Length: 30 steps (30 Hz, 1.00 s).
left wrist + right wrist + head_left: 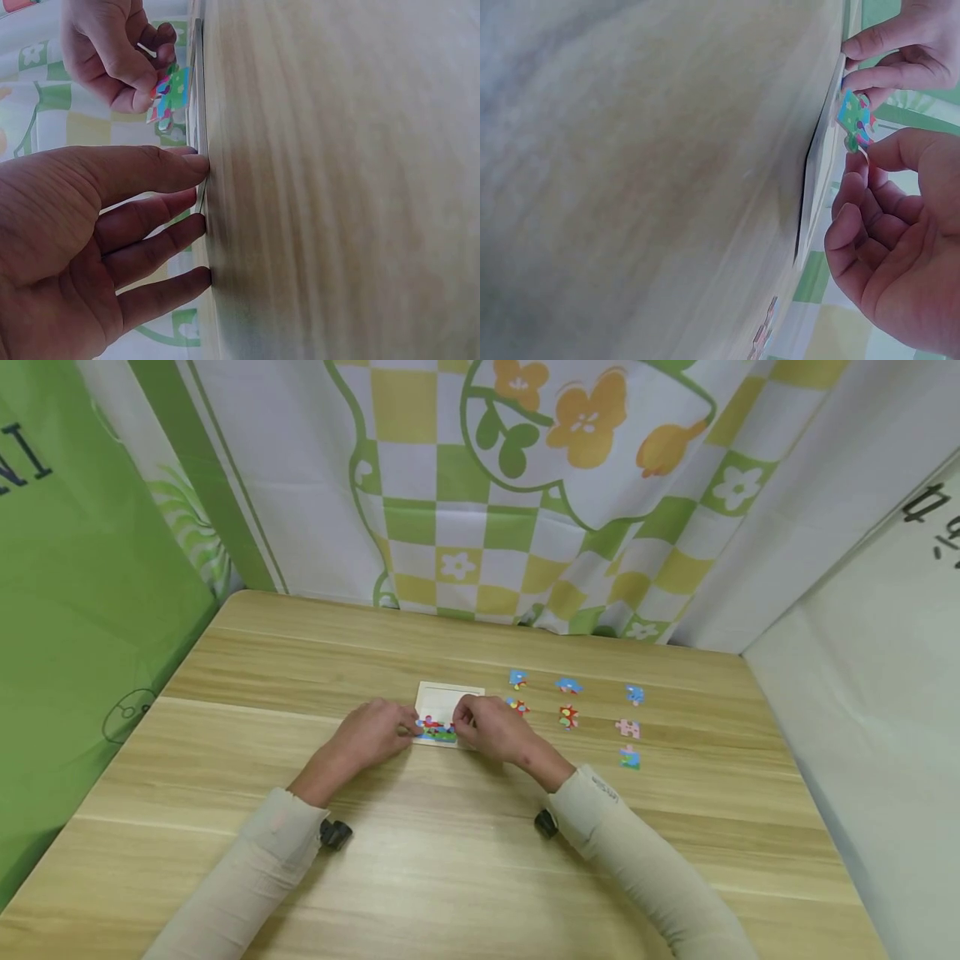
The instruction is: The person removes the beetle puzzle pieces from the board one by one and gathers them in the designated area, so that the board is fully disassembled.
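A small pale wooden puzzle tray [450, 687] lies on the table with coloured pieces along its near side. My left hand [378, 729] holds its near left corner, the thumb on the near edge; in the left wrist view the other fingertips reach the table beside it. My right hand [491, 724] pinches a jigsaw piece [853, 116] between thumb and forefinger. This piece, green and blue with red and purple, is tilted up over the tray, close to the left fingers. The remaining right fingers curl loosely toward the palm.
Several loose jigsaw pieces lie right of the tray, among them a red spotted one [568, 717], a pink one [628, 727] and a blue-green one [630, 758]. A patterned curtain [517, 527] hangs at the table's [465, 877] far edge.
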Motion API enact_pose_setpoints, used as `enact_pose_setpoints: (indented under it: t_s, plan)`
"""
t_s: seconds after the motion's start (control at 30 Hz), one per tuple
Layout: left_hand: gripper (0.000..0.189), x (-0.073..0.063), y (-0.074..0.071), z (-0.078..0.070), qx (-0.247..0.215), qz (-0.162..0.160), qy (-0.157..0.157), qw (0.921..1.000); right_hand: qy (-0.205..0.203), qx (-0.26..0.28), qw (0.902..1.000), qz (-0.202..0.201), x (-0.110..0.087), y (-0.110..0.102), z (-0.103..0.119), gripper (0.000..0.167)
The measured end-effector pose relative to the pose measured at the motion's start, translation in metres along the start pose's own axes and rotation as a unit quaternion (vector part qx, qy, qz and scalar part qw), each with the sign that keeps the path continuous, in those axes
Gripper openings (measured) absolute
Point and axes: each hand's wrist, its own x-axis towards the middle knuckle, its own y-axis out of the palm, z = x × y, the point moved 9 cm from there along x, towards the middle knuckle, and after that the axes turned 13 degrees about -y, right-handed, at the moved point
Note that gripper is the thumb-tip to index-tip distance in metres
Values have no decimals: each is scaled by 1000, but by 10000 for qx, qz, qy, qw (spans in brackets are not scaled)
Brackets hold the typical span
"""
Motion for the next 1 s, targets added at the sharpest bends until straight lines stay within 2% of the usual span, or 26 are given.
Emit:
enact_pose_setpoints:
  t_s: [0.2,0.43,0.6,0.8,1.0]
  plan:
    - [14,1,1,2,-126,36,-59,9999,80,75,9999,-16,-8,-7,1,8]
    - [14,-1,0,2,-248,64,-60,9997,185,27,9998,65,-27,-18,-7,9]
    - [14,-1,0,1,-210,50,-4,9998,212,-5,9996,159,-45,-26,-19,8]
    - [14,-1,1,-2,-235,100,24,9997,515,115,9985,174,-68,-40,-39,9]
    - [14,-2,1,-2,-176,169,38,9997,650,-13,9975,269,-90,-54,-53,9]
